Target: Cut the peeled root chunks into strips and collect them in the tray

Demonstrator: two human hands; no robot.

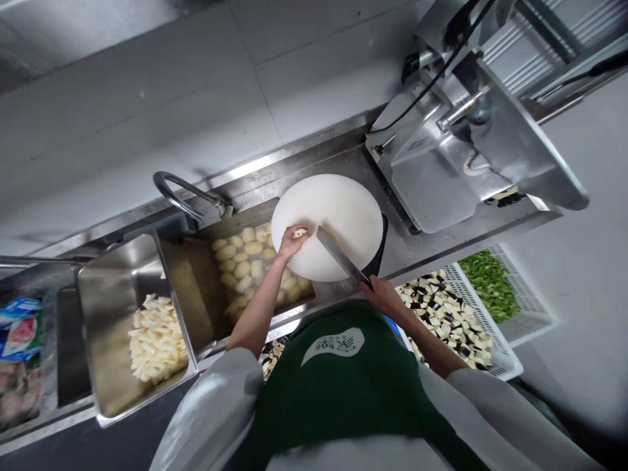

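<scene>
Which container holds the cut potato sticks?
The steel pan at far left holds the pale sticks; the sink has whole peeled potatoes, the white crates chopped eggplant and greens.

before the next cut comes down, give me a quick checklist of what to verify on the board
1. Left hand holds the pale potato piece down on the round white cutting board: ok.
2. Right hand grips the handle of the long steel knife: ok.
3. Blade clear of the left fingers: cannot tell, the tip lies close beside them.
4. Board fully supported: not ok, its left edge overhangs the sink of peeled whole potatoes.
5. Steel pan of cut potato strips within reach on the left: ok.
</scene>
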